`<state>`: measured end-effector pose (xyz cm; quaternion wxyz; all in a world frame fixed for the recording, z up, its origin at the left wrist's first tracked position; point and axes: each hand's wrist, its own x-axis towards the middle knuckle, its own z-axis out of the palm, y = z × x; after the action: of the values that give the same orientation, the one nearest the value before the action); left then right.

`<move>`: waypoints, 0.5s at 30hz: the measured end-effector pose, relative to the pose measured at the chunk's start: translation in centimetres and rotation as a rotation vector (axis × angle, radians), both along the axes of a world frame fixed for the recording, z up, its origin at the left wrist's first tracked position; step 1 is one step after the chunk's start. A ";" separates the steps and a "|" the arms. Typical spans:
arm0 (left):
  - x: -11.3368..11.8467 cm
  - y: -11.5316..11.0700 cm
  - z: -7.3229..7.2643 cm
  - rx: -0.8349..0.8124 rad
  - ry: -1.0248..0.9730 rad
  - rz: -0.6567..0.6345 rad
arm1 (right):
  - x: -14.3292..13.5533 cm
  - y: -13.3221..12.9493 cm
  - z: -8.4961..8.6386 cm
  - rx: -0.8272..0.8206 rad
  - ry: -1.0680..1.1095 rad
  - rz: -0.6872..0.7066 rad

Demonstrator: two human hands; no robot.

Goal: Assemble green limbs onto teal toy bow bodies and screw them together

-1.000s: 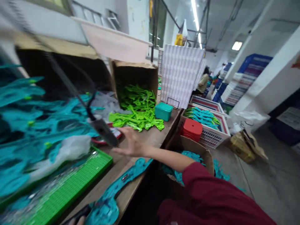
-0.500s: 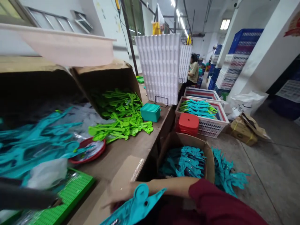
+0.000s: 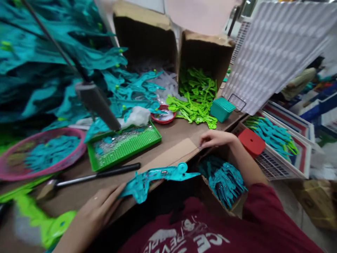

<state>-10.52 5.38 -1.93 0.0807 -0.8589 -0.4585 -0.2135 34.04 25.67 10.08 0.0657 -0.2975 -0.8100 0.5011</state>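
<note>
My left hand (image 3: 101,205), low on the left, grips the end of a teal plastic part (image 3: 158,175), which points right along the table edge. The part has a round end and a pointed tip, with small metal bits inside. My right hand (image 3: 214,138) is at the table's edge, at the right end of a flat cardboard piece (image 3: 173,153). Its fingers are bent together, and anything between them is too small to make out. A hammer (image 3: 97,174) lies behind my left hand. A green tray (image 3: 126,147) holding small metal pieces is beyond the hammer.
Teal parts (image 3: 60,80) are heaped at the left, behind a pink basket (image 3: 81,140). A grey hanging tool (image 3: 97,105) is above the tray. Green parts (image 3: 195,109) spill from a cardboard box. Below the right arm, a box holds teal parts (image 3: 226,182). A red stool (image 3: 251,142) stands nearby.
The view has swung left and down, bringing my left hand, the hammer and the pink basket into sight. My right hand now shows at the cardboard's right end.
</note>
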 end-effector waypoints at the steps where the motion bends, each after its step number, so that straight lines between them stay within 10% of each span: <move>1: -0.2 0.0 -0.2 0.017 0.027 -0.002 | 0.8 0.2 0.2 -0.006 -0.036 -0.004; 6: -0.1 1.0 -1.0 -0.047 0.028 0.080 | 1.4 -0.7 -0.2 -0.241 0.216 -0.075; 15: 1.3 0.9 -0.8 -0.210 0.041 0.244 | -6.9 -1.9 -4.9 -0.398 1.204 -0.549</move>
<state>-9.21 6.25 -2.70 0.0249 -0.8048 -0.5773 -0.1353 27.11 23.75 5.19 0.5728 -0.1681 -0.4203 0.6834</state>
